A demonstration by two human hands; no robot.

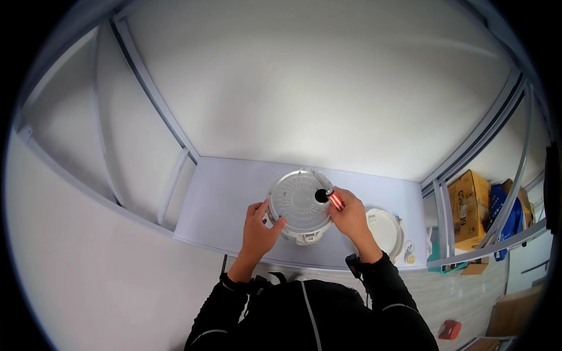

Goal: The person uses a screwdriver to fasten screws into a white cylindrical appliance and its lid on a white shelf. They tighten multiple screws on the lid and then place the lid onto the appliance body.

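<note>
A round, pale appliance that looks like a rice cooker (308, 237) stands on the table, with a ridged, translucent or metallic disc (295, 205) facing up on its top. My left hand (261, 230) rests against its near-left rim, thumb and fingers spread apart. A screwdriver (335, 200) with a red-and-white striped handle is gripped in my right hand (351, 216) over the far-right part of the disc. Its shaft slants up and to the left, across the rim. Beside the handle is a round black spot or opening (321, 195). The exact contact of the screwdriver's tip is too small to tell.
To the right on the table (222, 199) lies a round white lid-like part (383, 231), with small round pieces (410, 258) near it. Grey frame posts (155, 96) flank the table. Beyond the right posts are a cardboard box (468, 205) and a red object (449, 329) on the floor.
</note>
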